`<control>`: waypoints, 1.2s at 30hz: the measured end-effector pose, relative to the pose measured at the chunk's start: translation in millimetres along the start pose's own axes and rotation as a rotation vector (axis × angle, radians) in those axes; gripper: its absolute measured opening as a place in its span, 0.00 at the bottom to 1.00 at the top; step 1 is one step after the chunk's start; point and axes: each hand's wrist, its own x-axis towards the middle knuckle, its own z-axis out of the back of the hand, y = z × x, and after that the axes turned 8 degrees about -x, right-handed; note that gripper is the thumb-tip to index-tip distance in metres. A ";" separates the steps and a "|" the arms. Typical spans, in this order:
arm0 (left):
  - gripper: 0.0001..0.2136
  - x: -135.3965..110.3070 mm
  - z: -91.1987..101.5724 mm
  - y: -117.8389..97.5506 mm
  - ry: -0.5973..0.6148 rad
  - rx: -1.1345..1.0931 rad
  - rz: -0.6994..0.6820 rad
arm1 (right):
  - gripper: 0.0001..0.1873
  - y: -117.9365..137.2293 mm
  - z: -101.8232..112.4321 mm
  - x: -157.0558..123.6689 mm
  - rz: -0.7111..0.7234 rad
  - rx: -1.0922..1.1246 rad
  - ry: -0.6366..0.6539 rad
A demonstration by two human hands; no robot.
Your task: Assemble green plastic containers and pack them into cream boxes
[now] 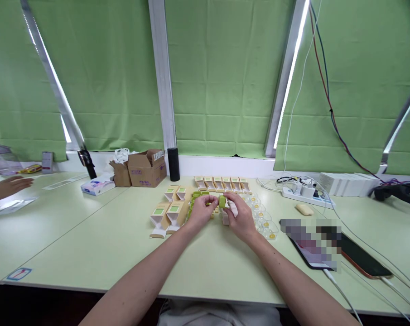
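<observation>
Table (205,276), seen from its near edge; a sticker (19,274) lies at the front left, and two phones (366,254) lie at the right, each with a white cable (337,287) plugged in. Centre: the two hands meet over the work; the right hand (241,218) grasps a small green piece (222,202) between thumb and fingers — the piece is raised above the table; the left hand (201,212) has its fingertips drawn together at the left side of the piece — whether they grip it cannot be told. To the left of the hands stand four small boxes (176,216) in two rows, flaps open toward the viewer; green cups (195,195) show just behind the left hand; to the right, clear cups (266,225) with yellow centres lie in rows. Beyond the hands, a row of six further boxes (221,184); at far left, another person's hand (18,184) reaches in; farther back, a tissue pack (96,187), a brown carton (146,171), a black cylinder (173,165) and a power strip (306,198); green blinds (225,77) close the background.
</observation>
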 end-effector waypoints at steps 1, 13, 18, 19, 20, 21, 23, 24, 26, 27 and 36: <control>0.14 0.2 -0.1 0.1 -0.003 -0.004 0.001 | 0.25 -0.3 -0.3 -0.1 -0.004 0.004 0.001; 0.15 0.4 1.0 0.3 -0.010 -0.066 0.034 | 0.25 -1.9 -1.3 -0.8 -0.050 0.029 -0.008; 0.16 1.7 1.1 0.9 -0.002 -0.104 0.048 | 0.26 -4.9 -2.6 -1.5 -0.052 0.039 -0.008; 0.16 2.0 1.0 0.9 -0.003 -0.109 0.052 | 0.26 -5.2 -2.7 -1.6 -0.052 0.039 -0.006; 0.16 2.1 1.0 0.9 -0.007 -0.115 0.055 | 0.26 -5.4 -2.7 -1.7 -0.053 0.039 -0.006; 0.17 2.2 0.9 0.8 -0.010 -0.119 0.060 | 0.26 -5.5 -2.7 -1.7 -0.055 0.038 -0.006; 0.17 2.0 1.0 0.6 -0.017 -0.127 0.065 | 0.26 -5.1 -2.5 -1.5 -0.057 0.036 -0.011; 0.17 1.8 1.0 0.4 -0.019 -0.130 0.064 | 0.26 -4.7 -2.4 -1.3 -0.057 0.036 -0.014; 0.17 1.4 1.2 0.2 -0.018 -0.132 0.062 | 0.26 -3.9 -2.0 -1.0 -0.057 0.036 -0.016; 0.17 1.4 1.2 0.1 -0.016 -0.133 0.061 | 0.26 -3.4 -1.8 -0.8 -0.057 0.037 -0.016; 0.18 3.1 1.3 0.0 -0.019 -0.174 0.083 | 0.26 -0.8 -0.6 0.2 -0.071 0.047 -0.014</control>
